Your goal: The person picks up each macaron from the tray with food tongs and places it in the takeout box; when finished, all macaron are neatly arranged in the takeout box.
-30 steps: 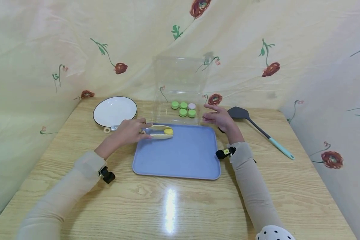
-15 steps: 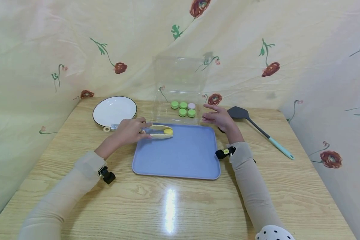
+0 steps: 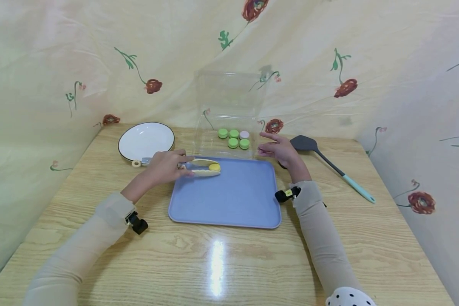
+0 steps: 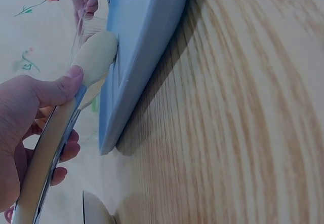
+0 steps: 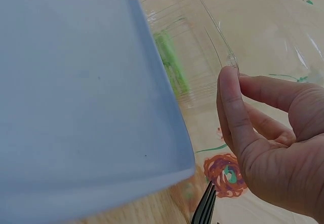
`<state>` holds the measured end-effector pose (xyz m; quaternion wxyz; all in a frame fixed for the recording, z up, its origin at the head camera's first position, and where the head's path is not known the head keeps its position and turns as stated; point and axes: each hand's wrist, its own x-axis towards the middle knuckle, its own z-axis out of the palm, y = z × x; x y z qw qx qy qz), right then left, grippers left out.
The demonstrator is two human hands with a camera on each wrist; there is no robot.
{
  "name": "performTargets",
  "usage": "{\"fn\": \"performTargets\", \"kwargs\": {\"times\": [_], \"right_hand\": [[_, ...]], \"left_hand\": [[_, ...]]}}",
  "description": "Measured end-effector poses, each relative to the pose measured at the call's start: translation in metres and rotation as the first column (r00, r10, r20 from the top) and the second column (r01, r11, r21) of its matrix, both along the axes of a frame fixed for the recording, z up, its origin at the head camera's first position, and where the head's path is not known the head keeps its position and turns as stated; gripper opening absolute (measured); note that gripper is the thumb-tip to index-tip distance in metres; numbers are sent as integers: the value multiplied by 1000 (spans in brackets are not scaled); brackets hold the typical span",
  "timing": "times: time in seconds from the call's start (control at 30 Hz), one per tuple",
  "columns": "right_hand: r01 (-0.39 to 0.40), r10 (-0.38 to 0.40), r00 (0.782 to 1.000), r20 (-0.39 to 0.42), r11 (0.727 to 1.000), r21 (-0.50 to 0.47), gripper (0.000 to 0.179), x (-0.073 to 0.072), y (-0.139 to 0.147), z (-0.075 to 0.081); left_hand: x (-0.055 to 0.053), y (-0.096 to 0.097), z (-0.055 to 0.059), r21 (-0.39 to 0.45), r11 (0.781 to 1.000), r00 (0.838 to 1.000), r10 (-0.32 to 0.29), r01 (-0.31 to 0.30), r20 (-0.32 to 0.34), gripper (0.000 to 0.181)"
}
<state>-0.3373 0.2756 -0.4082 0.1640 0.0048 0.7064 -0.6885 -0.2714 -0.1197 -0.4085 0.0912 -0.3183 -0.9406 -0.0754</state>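
Observation:
My left hand [image 3: 166, 167] grips a pair of tongs [image 4: 43, 158] with cream tips. Between those tips lies a yellow macaron [image 3: 214, 167], over the back left part of a blue tray [image 3: 229, 199]; whether it touches the tray I cannot tell. Behind the tray stands a clear plastic box [image 3: 208, 148], its lid raised against the cloth. Several green macarons [image 3: 233, 143] and a pale pink one [image 3: 244, 135] sit inside. At the box's right side, my right hand [image 5: 276, 127] pinches its edge between thumb and fingertip.
A white dark-rimmed plate [image 3: 146, 142] lies at the back left, close to the tongs' ring end. On the right lies a spatula [image 3: 306, 144] with a turquoise handle. Dark tines [image 5: 205, 203] show beside the tray's corner. Flowered cloth [image 3: 176, 51] hangs behind the table.

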Motion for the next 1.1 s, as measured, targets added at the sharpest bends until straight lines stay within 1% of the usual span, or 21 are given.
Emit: {"fn": "performTargets", "kwargs": {"times": [0.27,0.37,0.5,0.63,0.77,0.93,1.1], "right_hand": [[-4,4,1000,-3,1000,1,62,0,0,1],[-4,4,1000,-2,1000,-2,62,0,0,1],[-6,6,1000,-2,1000,-5,63,-1,1,1],[-9,9,1000,-6,1000,1,63,-1,1,1],[-14,14,1000,-10,1000,7,64,0,2,0],[-17,17,1000,-11,1000,5,64,0,1,0],[-16,16,1000,-7,1000,7,64,0,1,0]], "left_hand": [[1,-1,3,25,1000,1000,16,-16,16,55],[1,-3,4,46,999,999,26,-27,19,54],[2,-5,10,77,996,999,40,-41,19,54],[1,-6,16,82,996,999,41,-43,22,55],[2,-8,21,81,996,999,32,-32,4,55],[2,-9,28,95,995,999,25,-22,-35,53],[-1,-10,35,113,993,998,21,-13,-62,53]]}}
